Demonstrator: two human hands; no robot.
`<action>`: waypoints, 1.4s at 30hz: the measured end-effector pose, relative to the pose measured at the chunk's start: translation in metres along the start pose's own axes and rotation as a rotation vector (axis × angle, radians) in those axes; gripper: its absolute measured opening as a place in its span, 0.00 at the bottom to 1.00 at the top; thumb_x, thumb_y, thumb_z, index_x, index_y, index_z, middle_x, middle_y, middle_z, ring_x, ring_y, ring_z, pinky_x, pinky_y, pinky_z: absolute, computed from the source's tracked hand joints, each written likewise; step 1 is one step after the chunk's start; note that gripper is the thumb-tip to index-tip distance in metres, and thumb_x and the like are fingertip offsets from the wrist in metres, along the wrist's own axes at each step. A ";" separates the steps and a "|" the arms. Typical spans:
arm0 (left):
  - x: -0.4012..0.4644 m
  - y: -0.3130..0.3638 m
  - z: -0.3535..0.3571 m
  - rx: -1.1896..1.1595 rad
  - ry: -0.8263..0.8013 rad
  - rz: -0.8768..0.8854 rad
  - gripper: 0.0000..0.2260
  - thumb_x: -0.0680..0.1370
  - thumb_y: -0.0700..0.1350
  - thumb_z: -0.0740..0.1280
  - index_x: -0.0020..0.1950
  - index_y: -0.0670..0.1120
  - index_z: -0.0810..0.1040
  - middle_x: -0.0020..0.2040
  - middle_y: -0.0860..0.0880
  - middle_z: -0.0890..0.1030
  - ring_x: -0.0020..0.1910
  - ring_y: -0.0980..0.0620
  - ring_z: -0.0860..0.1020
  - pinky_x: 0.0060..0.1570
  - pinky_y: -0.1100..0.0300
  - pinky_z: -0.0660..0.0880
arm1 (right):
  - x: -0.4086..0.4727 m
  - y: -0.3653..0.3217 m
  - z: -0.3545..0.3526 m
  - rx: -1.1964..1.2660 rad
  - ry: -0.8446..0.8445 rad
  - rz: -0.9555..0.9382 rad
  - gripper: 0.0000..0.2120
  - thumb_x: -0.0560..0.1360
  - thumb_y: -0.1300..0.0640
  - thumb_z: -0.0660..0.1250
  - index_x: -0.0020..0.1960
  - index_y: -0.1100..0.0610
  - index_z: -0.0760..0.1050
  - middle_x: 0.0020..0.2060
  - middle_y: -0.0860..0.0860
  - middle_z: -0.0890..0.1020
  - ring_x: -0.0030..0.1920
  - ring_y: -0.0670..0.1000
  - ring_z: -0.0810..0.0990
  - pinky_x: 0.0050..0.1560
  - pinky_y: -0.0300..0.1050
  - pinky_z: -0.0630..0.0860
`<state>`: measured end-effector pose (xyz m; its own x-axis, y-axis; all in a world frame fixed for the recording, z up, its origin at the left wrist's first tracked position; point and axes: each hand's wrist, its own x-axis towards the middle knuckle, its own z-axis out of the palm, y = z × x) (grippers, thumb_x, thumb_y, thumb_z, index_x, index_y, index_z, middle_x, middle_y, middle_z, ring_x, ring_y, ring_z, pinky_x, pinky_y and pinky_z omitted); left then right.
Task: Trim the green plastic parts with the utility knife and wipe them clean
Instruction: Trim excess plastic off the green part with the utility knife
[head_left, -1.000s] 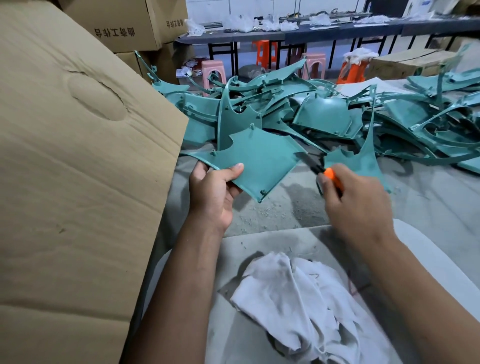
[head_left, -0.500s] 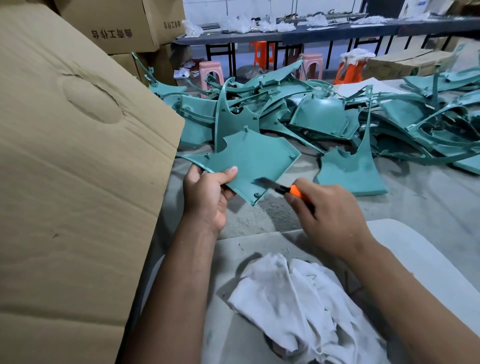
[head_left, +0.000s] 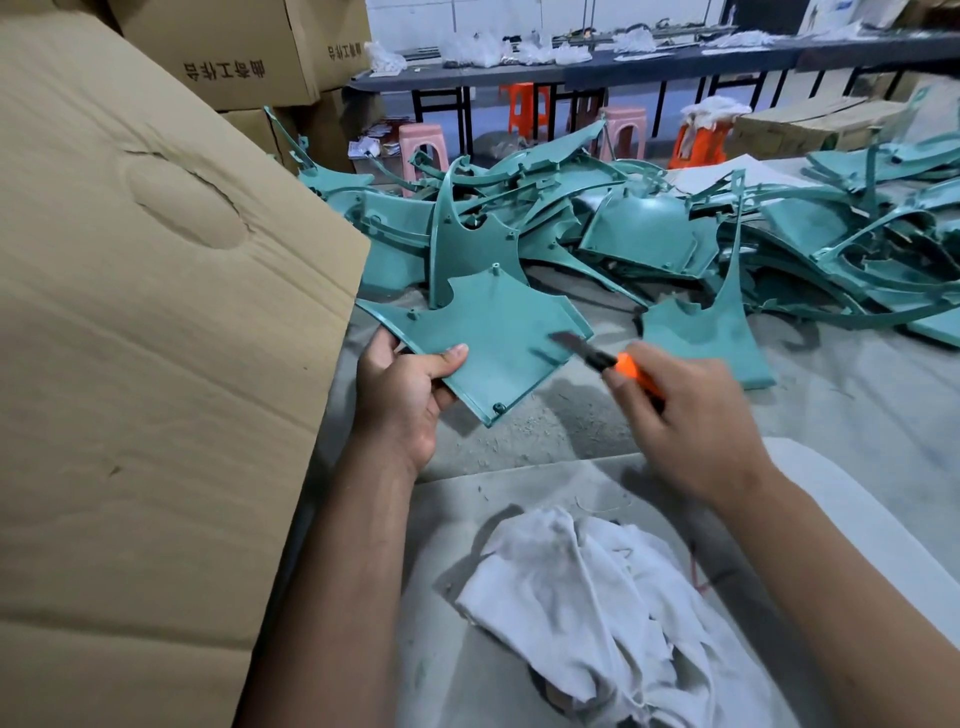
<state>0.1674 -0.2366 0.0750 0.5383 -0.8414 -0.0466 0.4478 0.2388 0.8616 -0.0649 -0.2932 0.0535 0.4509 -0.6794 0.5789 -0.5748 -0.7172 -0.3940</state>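
My left hand (head_left: 402, 395) grips the near left corner of a flat green plastic part (head_left: 493, 332), thumb on top, holding it tilted above the floor. My right hand (head_left: 691, 426) grips an orange utility knife (head_left: 631, 371). Its dark blade is out and lies over the part's right edge. A crumpled white rag (head_left: 587, 603) lies in front of me on a grey sheet, between my forearms.
A heap of green plastic parts (head_left: 675, 228) covers the floor ahead and to the right. A big cardboard box (head_left: 145, 364) stands close on my left, with more boxes behind it. Pink and orange stools (head_left: 423, 145) and long tables stand at the back.
My right hand has brought the knife leftward from beside the part, so the blade now sits over its right edge. My left hand has kept its grip on the part.
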 end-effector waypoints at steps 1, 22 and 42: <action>0.000 0.000 -0.001 -0.011 -0.005 -0.002 0.19 0.74 0.24 0.66 0.58 0.43 0.79 0.53 0.43 0.86 0.51 0.43 0.85 0.42 0.54 0.83 | -0.001 -0.003 0.003 -0.022 -0.049 -0.036 0.15 0.84 0.48 0.61 0.40 0.53 0.70 0.27 0.48 0.73 0.27 0.53 0.71 0.28 0.49 0.69; 0.002 0.010 -0.022 0.099 -0.311 -0.026 0.20 0.71 0.32 0.69 0.62 0.42 0.79 0.58 0.39 0.84 0.56 0.42 0.84 0.50 0.52 0.82 | 0.004 0.025 -0.011 -0.046 0.230 0.258 0.18 0.84 0.48 0.61 0.37 0.54 0.66 0.26 0.49 0.70 0.27 0.53 0.68 0.29 0.47 0.60; -0.031 -0.041 0.051 0.120 -0.131 0.083 0.07 0.79 0.39 0.71 0.52 0.50 0.84 0.53 0.49 0.87 0.55 0.47 0.85 0.57 0.47 0.81 | 0.003 -0.006 0.007 0.823 0.152 0.471 0.17 0.79 0.48 0.73 0.39 0.58 0.72 0.26 0.53 0.75 0.23 0.51 0.70 0.25 0.44 0.67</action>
<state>0.0959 -0.2452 0.0664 0.4690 -0.8790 0.0863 0.3130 0.2568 0.9144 -0.0555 -0.2922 0.0531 0.1693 -0.9397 0.2972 0.0111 -0.2997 -0.9540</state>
